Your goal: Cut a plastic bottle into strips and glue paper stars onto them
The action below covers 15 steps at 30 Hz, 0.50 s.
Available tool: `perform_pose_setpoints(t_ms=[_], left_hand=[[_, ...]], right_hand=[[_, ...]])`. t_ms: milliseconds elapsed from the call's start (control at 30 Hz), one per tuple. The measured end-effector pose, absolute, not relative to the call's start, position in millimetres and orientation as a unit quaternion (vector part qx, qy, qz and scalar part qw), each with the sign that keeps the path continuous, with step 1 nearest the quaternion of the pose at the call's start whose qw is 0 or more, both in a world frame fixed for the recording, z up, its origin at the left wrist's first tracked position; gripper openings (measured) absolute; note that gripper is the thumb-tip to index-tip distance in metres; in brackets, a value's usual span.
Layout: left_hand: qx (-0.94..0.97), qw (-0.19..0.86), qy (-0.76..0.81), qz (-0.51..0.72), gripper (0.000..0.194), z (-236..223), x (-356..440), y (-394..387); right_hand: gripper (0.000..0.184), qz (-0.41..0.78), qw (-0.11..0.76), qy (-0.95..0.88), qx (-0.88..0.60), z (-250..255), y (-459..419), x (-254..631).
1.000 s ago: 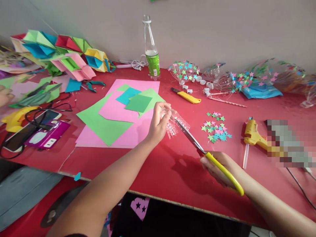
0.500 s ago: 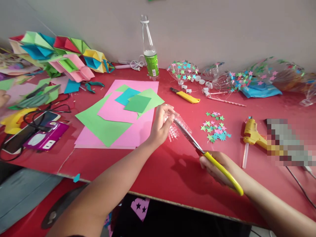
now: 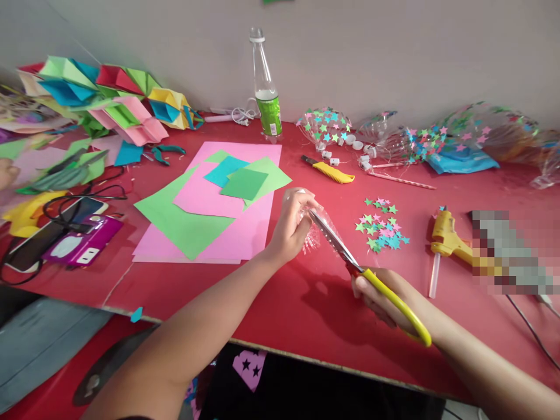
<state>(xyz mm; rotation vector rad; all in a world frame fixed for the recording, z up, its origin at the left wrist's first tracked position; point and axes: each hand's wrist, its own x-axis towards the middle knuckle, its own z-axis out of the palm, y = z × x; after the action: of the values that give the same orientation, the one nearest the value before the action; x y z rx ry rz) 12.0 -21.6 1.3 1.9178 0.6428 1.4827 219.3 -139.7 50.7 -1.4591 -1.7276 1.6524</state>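
My left hand (image 3: 292,224) is closed around a clear plastic piece (image 3: 311,238) with ridged strips, held above the red table. Part of that piece is hidden behind my fingers and the blades. In my right hand (image 3: 380,296) is a pair of scissors (image 3: 391,303) with yellow handles, its blades pointing up and left. The blade tips lie at the clear plastic, close to my left fingertips. Just right of the plastic, small paper stars (image 3: 385,227) in green, pink and blue lie scattered. Coloured paper sheets (image 3: 188,233) are stacked left of my left hand.
Behind the hands lies a yellow utility knife (image 3: 332,171). A clear bottle (image 3: 268,111) with a green label stands by the wall. At right rests a yellow glue gun (image 3: 445,233); at left, a phone (image 3: 56,236) and a purple box (image 3: 83,240). Another person's hand (image 3: 6,173) shows at far left.
My left hand has shifted slightly right, turning with the clear plastic. The scissor blades look closer together, while my right hand stays almost in place.
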Motion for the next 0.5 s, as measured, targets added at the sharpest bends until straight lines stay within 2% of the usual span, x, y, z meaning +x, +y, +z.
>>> perform_pose_setpoints(t_ms=[500], left_hand=[[0.731,0.291,0.262,0.560,0.015,0.0,10.9,-20.9]], right_hand=[[0.057,0.590,0.162,-0.585,-0.532,51.8,-140.4,217.0]])
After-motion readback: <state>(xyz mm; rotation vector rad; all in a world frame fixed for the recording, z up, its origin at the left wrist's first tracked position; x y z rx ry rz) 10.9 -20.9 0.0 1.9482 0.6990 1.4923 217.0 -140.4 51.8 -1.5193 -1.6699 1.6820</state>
